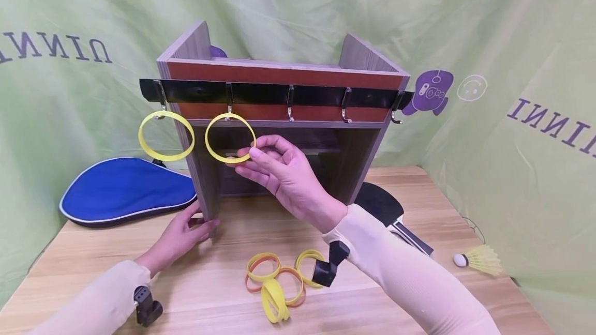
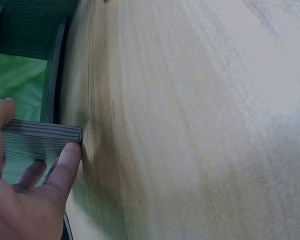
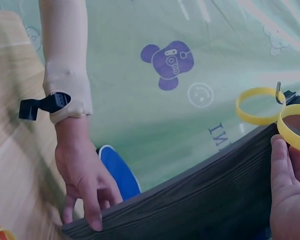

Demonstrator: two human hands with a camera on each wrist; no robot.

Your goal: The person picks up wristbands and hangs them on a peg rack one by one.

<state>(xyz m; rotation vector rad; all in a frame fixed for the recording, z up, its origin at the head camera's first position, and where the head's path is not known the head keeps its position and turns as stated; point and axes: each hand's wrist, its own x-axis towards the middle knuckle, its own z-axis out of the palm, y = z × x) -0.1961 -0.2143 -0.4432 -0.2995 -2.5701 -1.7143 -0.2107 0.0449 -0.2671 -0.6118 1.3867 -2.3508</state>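
My right hand (image 1: 294,182) pinches the lower right rim of a yellow wristband (image 1: 207,141). The band's top is at the tip of the second hook (image 1: 229,98) from the left; whether it is caught there, I cannot tell. Another yellow wristband (image 1: 166,157) hangs from the leftmost hook. These hooks sit on a black rail (image 1: 261,92) across the front of a grey wooden shelf (image 1: 288,124). Low on the shelf's left side panel (image 2: 45,131), my left hand (image 1: 179,237) grips the edge, thumb and fingers on opposite faces in the left wrist view.
Several yellow and orange wristbands (image 1: 274,299) lie in a pile on the wooden table (image 1: 223,273). A blue paddle case (image 1: 125,190) is left of the shelf. To the right are a black table tennis paddle (image 1: 379,203) and a yellow shuttlecock (image 1: 481,260). Green cloth (image 1: 489,25) surrounds the table.
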